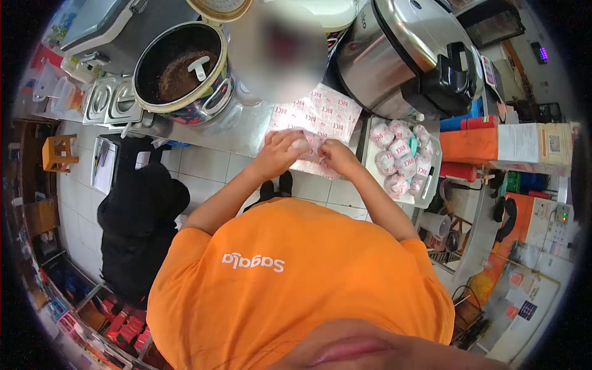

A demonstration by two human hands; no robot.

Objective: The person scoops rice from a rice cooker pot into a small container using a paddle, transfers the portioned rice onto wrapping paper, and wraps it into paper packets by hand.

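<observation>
Hands (308,151) around printed wrapper (311,145) — contents hidden, fingers overlapping.

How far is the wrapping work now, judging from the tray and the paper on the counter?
Done: several wrapped balls already fill the white tray. In hand: the left hand and right hand fold printed paper around one more item. Left: a stack of unused wrapping sheets lies on the counter, and the open pot holds some dark food.
</observation>
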